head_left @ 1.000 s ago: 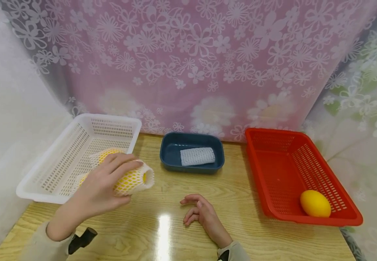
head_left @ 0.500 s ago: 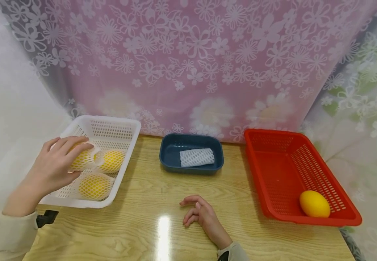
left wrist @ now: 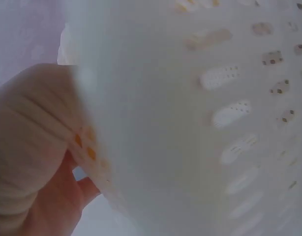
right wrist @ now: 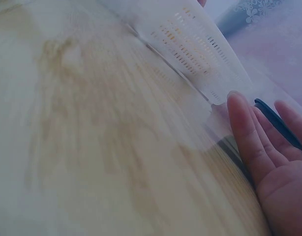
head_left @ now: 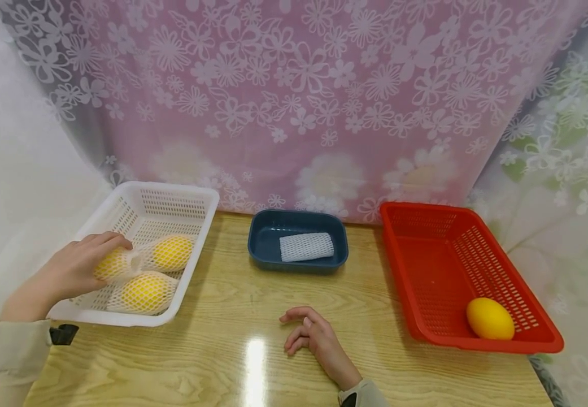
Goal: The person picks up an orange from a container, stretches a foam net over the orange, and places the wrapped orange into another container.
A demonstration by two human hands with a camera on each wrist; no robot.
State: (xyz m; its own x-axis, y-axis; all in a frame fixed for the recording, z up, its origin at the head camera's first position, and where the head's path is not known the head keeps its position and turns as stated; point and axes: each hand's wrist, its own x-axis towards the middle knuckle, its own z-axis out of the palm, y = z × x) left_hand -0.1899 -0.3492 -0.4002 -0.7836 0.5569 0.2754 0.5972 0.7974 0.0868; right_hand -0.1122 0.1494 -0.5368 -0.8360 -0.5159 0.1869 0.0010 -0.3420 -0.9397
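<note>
At the left, my left hand [head_left: 72,268] reaches into the white slotted basket [head_left: 212,226] and grips a yellow oval fruit [head_left: 113,264] wrapped in a white foam net. Two more netted fruits, the far one [head_left: 173,252] and the near one [head_left: 146,292], lie beside it in the basket. In the left wrist view the basket's wall hides most of the held fruit [left wrist: 91,152]. My right hand [head_left: 319,342] rests at the table's front with loosely bent fingers and holds nothing. The right wrist view also shows this hand [right wrist: 274,157] without an object.
A dark blue tray [head_left: 299,268] at the back middle holds a flattened white foam net [head_left: 306,247]. On the right, a red basket [head_left: 400,271] contains an unwrapped yellow fruit [head_left: 490,319]. A pink flowered curtain [head_left: 294,113] hangs behind the wooden table [head_left: 212,362].
My left hand has carried the netted fruit leftward from over the basket's right front edge, then lowered it into the basket. The right hand has stayed in place.
</note>
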